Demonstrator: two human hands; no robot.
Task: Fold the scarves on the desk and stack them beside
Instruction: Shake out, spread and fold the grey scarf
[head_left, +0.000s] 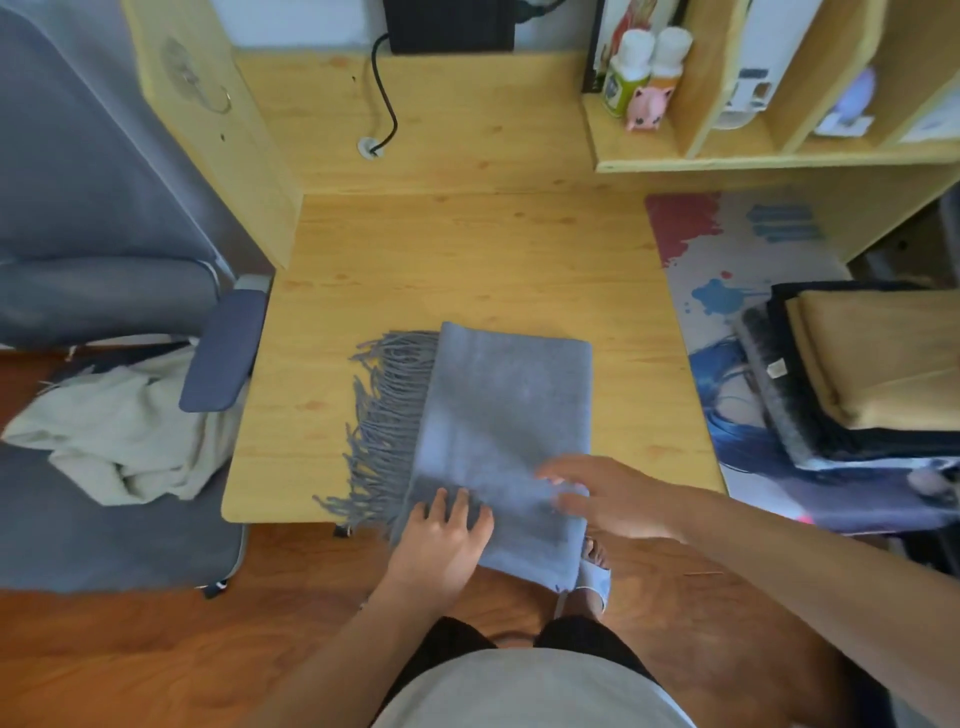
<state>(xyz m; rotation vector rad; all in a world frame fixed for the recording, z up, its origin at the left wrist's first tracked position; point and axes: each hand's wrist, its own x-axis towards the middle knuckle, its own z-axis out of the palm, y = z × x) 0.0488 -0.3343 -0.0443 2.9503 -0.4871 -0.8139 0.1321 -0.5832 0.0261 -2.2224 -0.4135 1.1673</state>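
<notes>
I press my left hand flat on the near end of the soft folded blue-grey scarf on the wooden desk so it stays put, while my right hand hovers loose, holding nothing.

Scarf: plain grey-blue, fringe same colour. Desk: light yellow pine with knots. Right of scarf: mat white with red and blue splashes; stack tan over black and grey. Left: chair grey.
</notes>
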